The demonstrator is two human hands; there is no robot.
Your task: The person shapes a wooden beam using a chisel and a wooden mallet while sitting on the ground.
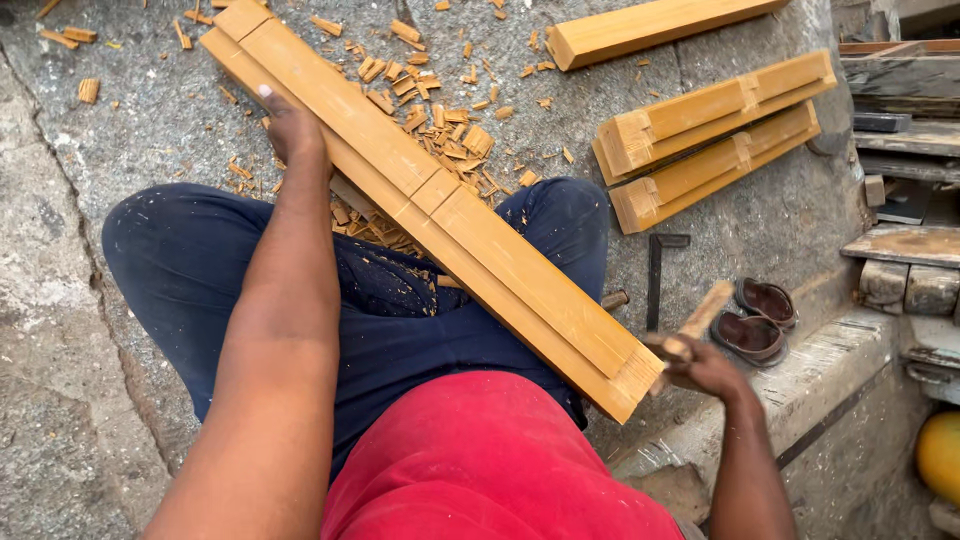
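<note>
Two hands on it: left hand (290, 125) presses flat and open on the long wooden frame piece (430, 200) running diagonally across the lap, right hand (700, 365) clenching a wooden-handled tool (697, 325) at its near end.

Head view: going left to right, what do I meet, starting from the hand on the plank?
left hand → long wooden plank → right hand gripping a wooden handle → pair of brown sandals → yellow round object
</note>
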